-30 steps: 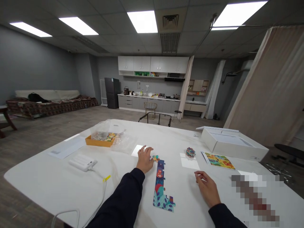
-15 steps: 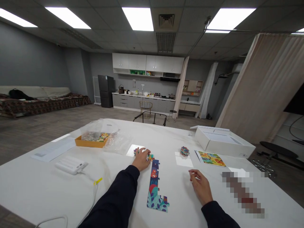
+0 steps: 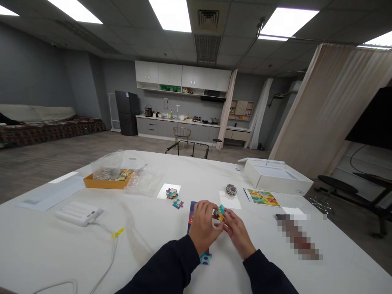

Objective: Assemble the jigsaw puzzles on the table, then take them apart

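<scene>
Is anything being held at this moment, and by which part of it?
Yes: the left hand and right hand together pinch a small jigsaw puzzle piece at its edges with their fingertips. Whether it is one piece or two cannot be told.

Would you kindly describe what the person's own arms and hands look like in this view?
The left sleeve and right sleeve are long and very dark, navy or black, reaching the wrists, with no visible markings. The left hand and right hand are bare, without gloves; no ring or watch shows.
</scene>
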`<state>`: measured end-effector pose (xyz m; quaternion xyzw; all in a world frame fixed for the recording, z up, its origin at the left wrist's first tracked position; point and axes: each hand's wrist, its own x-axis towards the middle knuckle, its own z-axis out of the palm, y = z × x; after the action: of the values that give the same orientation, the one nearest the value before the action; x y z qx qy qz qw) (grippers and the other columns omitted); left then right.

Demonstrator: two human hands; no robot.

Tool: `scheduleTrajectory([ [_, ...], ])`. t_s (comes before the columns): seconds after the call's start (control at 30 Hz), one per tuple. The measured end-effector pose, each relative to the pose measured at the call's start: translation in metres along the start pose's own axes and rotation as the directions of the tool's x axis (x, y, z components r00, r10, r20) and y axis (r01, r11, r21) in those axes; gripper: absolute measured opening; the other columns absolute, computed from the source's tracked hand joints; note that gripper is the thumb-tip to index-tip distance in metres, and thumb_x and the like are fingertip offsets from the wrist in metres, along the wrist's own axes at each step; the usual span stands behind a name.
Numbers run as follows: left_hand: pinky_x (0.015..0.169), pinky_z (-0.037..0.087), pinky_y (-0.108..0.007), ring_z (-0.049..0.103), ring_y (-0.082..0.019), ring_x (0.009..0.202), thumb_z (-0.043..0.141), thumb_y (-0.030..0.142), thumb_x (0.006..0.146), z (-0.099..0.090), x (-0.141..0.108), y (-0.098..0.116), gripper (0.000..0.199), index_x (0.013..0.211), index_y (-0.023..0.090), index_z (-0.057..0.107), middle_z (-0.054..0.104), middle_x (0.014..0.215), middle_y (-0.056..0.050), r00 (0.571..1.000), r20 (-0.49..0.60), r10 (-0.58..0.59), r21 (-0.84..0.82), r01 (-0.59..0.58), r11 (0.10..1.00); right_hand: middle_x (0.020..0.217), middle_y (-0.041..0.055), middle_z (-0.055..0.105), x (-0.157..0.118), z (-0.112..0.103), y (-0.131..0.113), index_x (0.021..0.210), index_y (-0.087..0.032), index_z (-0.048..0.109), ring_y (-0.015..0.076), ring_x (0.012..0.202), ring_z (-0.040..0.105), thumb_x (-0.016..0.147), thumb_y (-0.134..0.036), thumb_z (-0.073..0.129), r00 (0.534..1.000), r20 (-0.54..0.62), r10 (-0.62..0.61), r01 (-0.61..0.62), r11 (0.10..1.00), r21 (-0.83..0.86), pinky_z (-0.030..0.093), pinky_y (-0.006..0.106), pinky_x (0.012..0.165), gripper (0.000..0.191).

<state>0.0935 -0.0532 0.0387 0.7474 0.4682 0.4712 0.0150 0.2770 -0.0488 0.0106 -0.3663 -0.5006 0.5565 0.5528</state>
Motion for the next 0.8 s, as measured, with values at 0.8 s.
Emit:
scheduleTrajectory([
  [0.8, 0.077, 0.047, -0.029, 0.062, -0.018, 0.079, 0.081, 0.031, 0.075, -0.041, -0.018, -0.046, 0.018, 0.086, 0.023, 0.070, 0.068, 0.079, 0.000, 0.733, 0.665, 0.144, -0.231, 0.018, 0.973, 0.072, -0.0029, 0.062, -0.033, -0.011, 0.002, 0.098, -0.019, 0.066, 0.0128, 0.065, 0.055, 0.072, -0.050, 0.085, 0.904, 0.330, 0.272, -0.113, 0.896, -0.429, 0.044, 0.026, 0.063, 0.045],
])
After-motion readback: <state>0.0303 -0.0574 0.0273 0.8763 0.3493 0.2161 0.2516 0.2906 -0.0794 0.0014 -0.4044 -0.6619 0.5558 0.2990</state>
